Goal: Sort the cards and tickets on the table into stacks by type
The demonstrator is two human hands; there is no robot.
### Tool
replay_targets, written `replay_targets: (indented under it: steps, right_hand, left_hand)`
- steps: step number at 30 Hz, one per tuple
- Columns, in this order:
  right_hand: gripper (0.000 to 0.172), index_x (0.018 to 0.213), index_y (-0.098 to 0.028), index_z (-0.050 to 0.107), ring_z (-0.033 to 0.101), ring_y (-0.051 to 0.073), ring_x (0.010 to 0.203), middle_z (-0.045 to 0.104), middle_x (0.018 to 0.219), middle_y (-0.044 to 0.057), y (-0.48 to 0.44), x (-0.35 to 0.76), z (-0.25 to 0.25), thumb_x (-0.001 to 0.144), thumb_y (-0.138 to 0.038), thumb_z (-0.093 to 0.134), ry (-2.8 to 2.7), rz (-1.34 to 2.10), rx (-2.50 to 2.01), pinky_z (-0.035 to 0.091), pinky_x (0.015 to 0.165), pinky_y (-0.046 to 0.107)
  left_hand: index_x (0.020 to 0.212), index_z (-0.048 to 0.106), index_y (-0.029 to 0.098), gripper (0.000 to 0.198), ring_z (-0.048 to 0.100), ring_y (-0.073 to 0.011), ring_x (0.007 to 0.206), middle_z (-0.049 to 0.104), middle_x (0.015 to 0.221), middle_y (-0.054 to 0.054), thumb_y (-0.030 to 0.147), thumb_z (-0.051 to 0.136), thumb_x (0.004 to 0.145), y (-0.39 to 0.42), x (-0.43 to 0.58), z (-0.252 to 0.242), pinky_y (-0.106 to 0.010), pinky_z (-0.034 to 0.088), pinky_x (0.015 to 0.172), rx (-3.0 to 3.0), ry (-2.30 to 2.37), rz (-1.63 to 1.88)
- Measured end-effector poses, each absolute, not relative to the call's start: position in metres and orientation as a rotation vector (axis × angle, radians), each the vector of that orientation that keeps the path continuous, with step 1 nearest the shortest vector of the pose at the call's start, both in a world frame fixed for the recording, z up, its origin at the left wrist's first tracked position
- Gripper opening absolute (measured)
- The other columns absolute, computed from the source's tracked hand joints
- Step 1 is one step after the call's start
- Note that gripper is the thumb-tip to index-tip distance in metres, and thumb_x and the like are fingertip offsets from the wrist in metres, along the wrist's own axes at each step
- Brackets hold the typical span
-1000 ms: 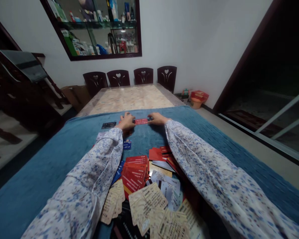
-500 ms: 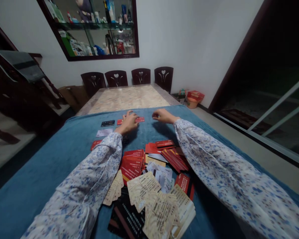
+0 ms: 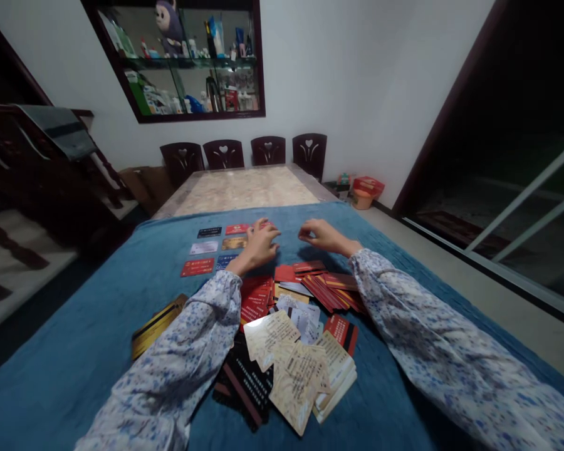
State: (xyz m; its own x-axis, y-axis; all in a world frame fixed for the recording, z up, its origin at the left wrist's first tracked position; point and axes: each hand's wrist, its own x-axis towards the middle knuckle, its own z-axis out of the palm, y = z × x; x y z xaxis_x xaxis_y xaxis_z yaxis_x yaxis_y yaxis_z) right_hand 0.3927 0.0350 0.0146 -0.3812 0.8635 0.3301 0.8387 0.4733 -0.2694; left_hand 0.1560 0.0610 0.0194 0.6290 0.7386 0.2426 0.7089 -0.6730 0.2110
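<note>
My left hand (image 3: 259,245) hovers over the blue blanket (image 3: 98,313) with fingers spread, empty, just right of a small grid of laid-out cards (image 3: 212,248) and over a red card partly hidden beneath it. My right hand (image 3: 320,235) is beside it, fingers curled loosely, nothing visible in them. A messy pile of red, beige, white and black cards (image 3: 291,332) lies between my forearms, nearer to me. Both sleeves are white with blue flowers.
Beyond the blanket the bare marble tabletop (image 3: 244,188) runs to several dark chairs (image 3: 225,153) at the wall. A glass cabinet (image 3: 188,56) hangs above. A gold-edged card stack (image 3: 157,326) lies at the left. A red basket (image 3: 366,188) sits on the floor at the right.
Both hands have let go of the red card at the far row and drawn back toward me and apart. The camera has tilted, showing more laid-out cards at the left.
</note>
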Motion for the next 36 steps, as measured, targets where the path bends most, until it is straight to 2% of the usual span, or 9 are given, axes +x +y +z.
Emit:
replay_targets:
  steps: [12, 18, 23, 36]
  right_hand:
    - [0.019, 0.092, -0.017, 0.078, 0.066, 0.020, 0.089, 0.076, 0.093, 0.010, -0.008, 0.395, 0.008, 0.090, -0.013, 0.060, -2.397, 0.106, -1.501, 0.043, 0.079, 0.027]
    - [0.022, 0.105, -0.020, 0.079, 0.069, 0.022, 0.095, 0.077, 0.104, 0.010, -0.015, 0.394, 0.011, 0.088, -0.023, 0.067, -2.485, 0.182, -1.708, 0.045, 0.076, 0.027]
    - [0.026, 0.112, -0.023, 0.078, 0.071, 0.023, 0.096, 0.077, 0.109, 0.011, -0.016, 0.391, 0.008, 0.090, -0.031, 0.067, -2.517, 0.152, -1.836, 0.045, 0.073, 0.027]
    - [0.026, 0.111, -0.026, 0.079, 0.072, 0.024, 0.094, 0.078, 0.108, 0.010, -0.018, 0.385, 0.007, 0.090, -0.034, 0.066, -2.505, 0.134, -1.855, 0.046, 0.071, 0.028]
  left_hand:
    - [0.124, 0.072, 0.023, 0.035, 0.027, -0.0391, 0.149, 0.064, 0.139, -0.011, 0.023, 0.059, 0.091, 0.026, 0.167, 0.010, -0.062, 0.028, 0.114, 2.788, 1.066, 0.365]
    - [0.121, 0.071, 0.022, 0.031, 0.030, -0.0368, 0.148, 0.066, 0.137, -0.011, 0.022, 0.056, 0.094, 0.019, 0.170, 0.004, -0.063, 0.027, 0.113, 2.791, 0.930, 0.241]
    - [0.109, 0.072, 0.022, 0.027, 0.032, -0.0362, 0.145, 0.067, 0.134, -0.011, 0.016, 0.050, 0.095, 0.017, 0.171, -0.004, -0.063, 0.028, 0.111, 2.803, 0.855, 0.153]
    - [0.104, 0.074, 0.022, 0.027, 0.038, -0.0334, 0.138, 0.068, 0.131, -0.010, 0.023, 0.048, 0.099, 0.022, 0.170, -0.010, -0.055, 0.033, 0.110, 2.814, 0.830, 0.051]
